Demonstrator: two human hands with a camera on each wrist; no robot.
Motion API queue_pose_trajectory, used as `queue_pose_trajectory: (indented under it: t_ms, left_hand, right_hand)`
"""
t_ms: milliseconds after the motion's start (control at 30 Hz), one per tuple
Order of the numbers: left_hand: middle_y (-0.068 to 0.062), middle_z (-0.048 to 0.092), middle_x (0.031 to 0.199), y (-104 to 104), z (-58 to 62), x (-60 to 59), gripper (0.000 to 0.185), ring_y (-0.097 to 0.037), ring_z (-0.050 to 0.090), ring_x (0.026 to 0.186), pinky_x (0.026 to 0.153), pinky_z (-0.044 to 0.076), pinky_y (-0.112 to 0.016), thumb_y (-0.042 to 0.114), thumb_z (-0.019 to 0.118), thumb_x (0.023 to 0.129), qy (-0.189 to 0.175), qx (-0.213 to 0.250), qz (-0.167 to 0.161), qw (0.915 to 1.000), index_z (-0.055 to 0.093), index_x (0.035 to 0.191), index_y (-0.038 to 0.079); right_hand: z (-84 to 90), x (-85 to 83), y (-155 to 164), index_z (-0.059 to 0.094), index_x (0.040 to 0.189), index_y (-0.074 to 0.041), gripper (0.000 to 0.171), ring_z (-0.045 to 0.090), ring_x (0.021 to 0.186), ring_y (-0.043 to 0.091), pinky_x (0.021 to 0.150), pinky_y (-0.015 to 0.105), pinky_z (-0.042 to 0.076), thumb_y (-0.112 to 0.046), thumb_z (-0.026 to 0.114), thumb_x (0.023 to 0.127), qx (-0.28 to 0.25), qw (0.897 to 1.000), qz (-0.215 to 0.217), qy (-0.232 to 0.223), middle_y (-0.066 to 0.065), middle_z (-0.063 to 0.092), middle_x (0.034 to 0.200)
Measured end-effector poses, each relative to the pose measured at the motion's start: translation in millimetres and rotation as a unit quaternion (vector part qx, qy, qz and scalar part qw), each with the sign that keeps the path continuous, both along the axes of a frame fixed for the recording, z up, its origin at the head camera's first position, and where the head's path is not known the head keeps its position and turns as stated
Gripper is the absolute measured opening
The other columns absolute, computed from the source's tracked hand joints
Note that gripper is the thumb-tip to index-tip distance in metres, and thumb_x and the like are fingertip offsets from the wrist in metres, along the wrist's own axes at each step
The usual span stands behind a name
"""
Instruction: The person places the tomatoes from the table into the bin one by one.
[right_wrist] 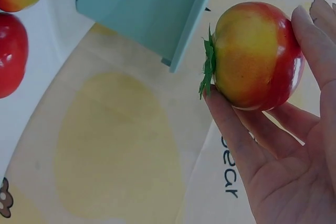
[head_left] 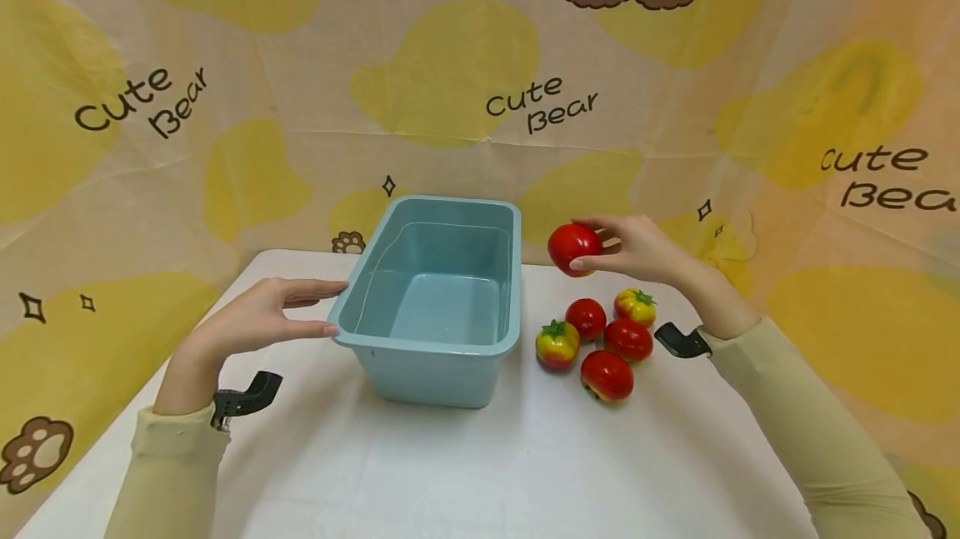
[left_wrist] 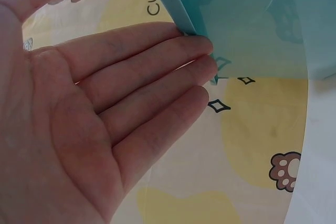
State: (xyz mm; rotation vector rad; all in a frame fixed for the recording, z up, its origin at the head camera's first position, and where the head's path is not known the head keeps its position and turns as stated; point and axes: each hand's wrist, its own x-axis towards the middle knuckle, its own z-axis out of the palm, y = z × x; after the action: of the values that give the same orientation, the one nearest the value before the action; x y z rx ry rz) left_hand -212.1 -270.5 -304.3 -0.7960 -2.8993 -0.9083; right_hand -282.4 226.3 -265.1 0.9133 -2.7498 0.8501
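In the head view, a blue tub (head_left: 427,347) stands on the white counter (head_left: 450,472). The left hand (head_left: 258,314) is open wide, its straight fingers and thumb touching the tub's left rim without gripping it. The right hand (head_left: 637,252) is partly closed and holds one tomato (head_left: 572,247) in the air, to the right of the tub and apart from it. Five other tomatoes (head_left: 607,374) lie together below it, on the counter. In the left wrist view, fingertips rest against the rim. In the right wrist view, thumb and fingers pinch the tomato, whose yellow side and green leaves (right_wrist: 209,64) are visible.
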Motion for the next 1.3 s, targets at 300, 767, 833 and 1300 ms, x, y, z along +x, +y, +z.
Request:
queue_pose_trajectory:
  t_ms: [300, 767, 833, 1300]
  left_hand:
    - [0.001, 0.057, 0.134, -1, -1.0, -0.8, 0.061, -0.031, 0.058, 0.118, 0.099, 0.047, -0.044, 0.043, 0.072, 0.082, 0.006, -0.002, -0.002, 1.0000, 0.054, 0.136, 0.021]
    - [0.001, 0.057, 0.134, -2, -0.6, -1.3, 0.062, -0.031, 0.058, 0.118, 0.099, 0.047, -0.044, 0.044, 0.072, 0.082, 0.002, 0.001, 0.002, 1.0000, 0.054, 0.136, 0.020]
    - [0.000, 0.057, 0.135, -2, -0.9, -1.4, 0.062, -0.031, 0.058, 0.118, 0.099, 0.047, -0.044, 0.044, 0.072, 0.082, 0.002, 0.001, 0.001, 1.0000, 0.054, 0.136, 0.019]
    - [0.001, 0.057, 0.134, -2, -2.0, -3.5, 0.062, -0.027, 0.057, 0.120, 0.101, 0.046, -0.041, 0.043, 0.072, 0.082, -0.002, 0.010, -0.001, 1.0000, 0.054, 0.135, 0.017]
  right_hand:
    - [11.5, -2.9, -16, 0.057, 0.130, -0.008, 0.061, 0.064, 0.103, 0.024, 0.077, 0.034, 0.060, -0.028, 0.079, 0.077, -0.003, 0.999, 0.038, 0.009, 0.008, 0.068, 0.113]
    - [29.0, -6.1, -41, 0.057, 0.131, -0.014, 0.061, 0.064, 0.101, 0.021, 0.078, 0.034, 0.060, -0.035, 0.078, 0.078, 0.014, 0.998, 0.064, -0.001, 0.006, 0.066, 0.117]
    - [30.9, -6.9, -45, 0.057, 0.131, -0.014, 0.061, 0.064, 0.101, 0.020, 0.079, 0.034, 0.060, -0.034, 0.078, 0.078, 0.016, 0.998, 0.067, -0.005, 0.005, 0.065, 0.118]
    - [39.9, -20.5, -72, 0.057, 0.130, -0.013, 0.059, 0.063, 0.103, 0.018, 0.083, 0.033, 0.058, -0.033, 0.077, 0.079, 0.002, 0.995, 0.100, -0.014, 0.003, 0.064, 0.121]
